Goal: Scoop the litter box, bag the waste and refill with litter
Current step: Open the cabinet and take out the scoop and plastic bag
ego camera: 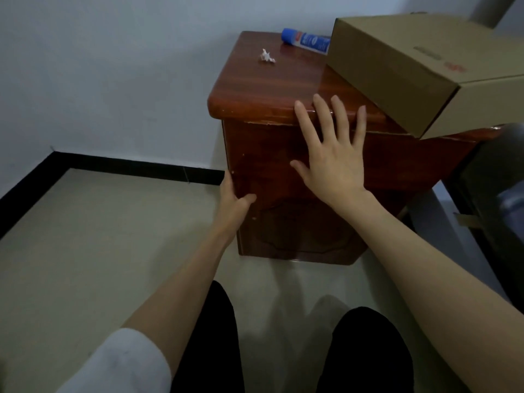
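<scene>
A closed cardboard box (419,66) lay on the right part of the cabinet's top, with one corner hanging over the front edge; what was inside it I could not tell. The litter box itself was nowhere in my view. In front of me stood only the red-brown wooden cabinet (283,194), glossy, with its door shut.

My left hand (234,198) gripped the left front edge of the cabinet, the thumb on the door face and the fingers curled around the corner. My right hand (331,148) was wide open, fingers straight and spread, the fingertips at the front edge of the cabinet's top, the palm over the door; I could not tell if the palm touched.

On the top, behind my right hand, lay a small crumpled white scrap (267,56), and further back a tube with a blue cap (307,41), touching the cardboard box. Right of the cabinet was a dark piece of furniture (493,194). Below the cabinet, my knees in black trousers (368,350) were over the pale floor (99,236).
</scene>
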The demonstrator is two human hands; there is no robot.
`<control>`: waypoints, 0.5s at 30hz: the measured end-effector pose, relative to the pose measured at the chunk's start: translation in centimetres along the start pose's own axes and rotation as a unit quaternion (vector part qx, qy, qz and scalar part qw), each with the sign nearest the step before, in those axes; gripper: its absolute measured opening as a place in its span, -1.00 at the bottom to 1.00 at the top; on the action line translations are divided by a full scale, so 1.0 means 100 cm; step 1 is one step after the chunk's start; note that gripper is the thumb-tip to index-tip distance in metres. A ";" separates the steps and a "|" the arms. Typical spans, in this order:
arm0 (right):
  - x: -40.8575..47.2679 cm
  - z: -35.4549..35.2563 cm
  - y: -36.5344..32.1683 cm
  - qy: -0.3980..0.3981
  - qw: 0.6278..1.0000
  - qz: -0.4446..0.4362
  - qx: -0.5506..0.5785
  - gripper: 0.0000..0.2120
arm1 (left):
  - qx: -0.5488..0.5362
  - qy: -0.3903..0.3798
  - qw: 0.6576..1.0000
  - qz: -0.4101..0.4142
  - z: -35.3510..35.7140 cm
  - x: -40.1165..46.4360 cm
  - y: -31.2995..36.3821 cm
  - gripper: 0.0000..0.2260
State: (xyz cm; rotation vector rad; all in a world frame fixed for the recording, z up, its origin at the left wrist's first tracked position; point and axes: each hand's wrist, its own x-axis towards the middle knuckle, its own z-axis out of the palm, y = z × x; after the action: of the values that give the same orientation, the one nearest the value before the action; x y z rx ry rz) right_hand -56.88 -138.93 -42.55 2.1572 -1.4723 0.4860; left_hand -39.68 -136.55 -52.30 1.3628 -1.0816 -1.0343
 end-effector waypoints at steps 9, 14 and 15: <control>0.002 0.002 -0.001 -0.017 1.000 0.004 -0.007 -0.10 | 0.025 0.028 0.998 -0.043 -0.015 0.009 0.000 -0.58; 0.001 -0.005 -0.002 -0.039 0.999 0.007 0.006 -0.16 | 0.118 0.053 0.991 0.020 -0.025 -0.004 -0.008 -0.76; 0.000 -0.007 -0.003 -0.043 0.999 0.011 0.014 -0.18 | 0.120 0.051 0.991 0.032 -0.027 -0.008 -0.011 -0.81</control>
State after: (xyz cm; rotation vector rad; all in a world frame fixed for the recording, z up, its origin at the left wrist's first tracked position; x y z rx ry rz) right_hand -56.57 -138.41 -42.01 2.2107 -1.5439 0.4288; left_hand -37.11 -135.18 -53.25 1.5448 -1.1938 -0.7969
